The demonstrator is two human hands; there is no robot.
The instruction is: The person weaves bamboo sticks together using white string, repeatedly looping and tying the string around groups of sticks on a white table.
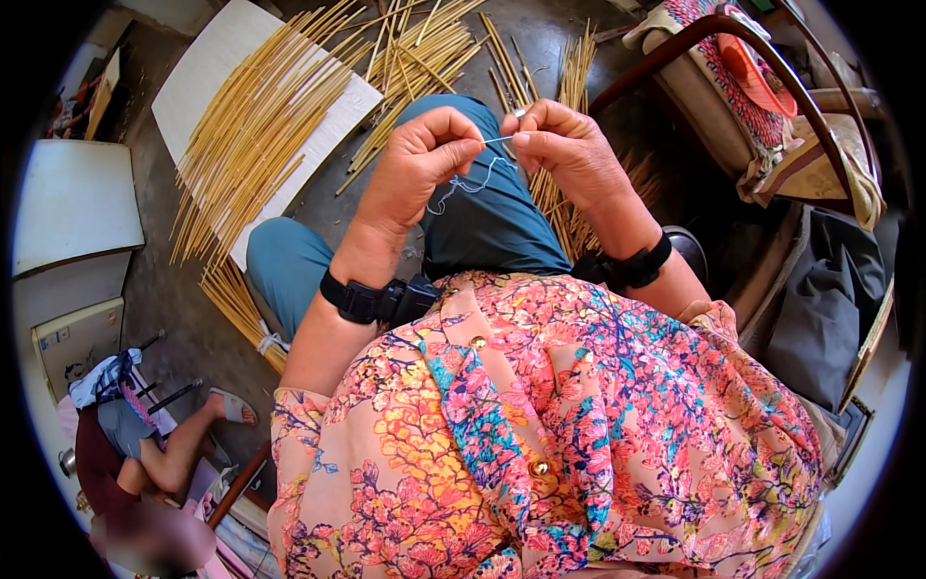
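My left hand point(431, 152) and my right hand point(567, 147) are raised over my knees, a short gap apart. A thin pale thread point(499, 140) stretches between their fingertips, with thumb and forefinger pinched on it at each side. Its loose, crinkled length dangles below, against my dark teal trousers point(482, 227). Something silvery, like a ring, shows on a finger of my right hand. Whether a needle is also in my fingers, I cannot tell. Beyond my hands, many long tan stalks point(265, 125) lie side by side on a white sheet point(183, 92) on the floor.
More stalks point(424, 58) lie scattered ahead, and another bunch point(576, 82) is beside my right knee. A tied bundle point(236, 304) is left of my left leg. A wooden-armed chair point(714, 106) stands at right. Another person point(145, 454) sits at lower left.
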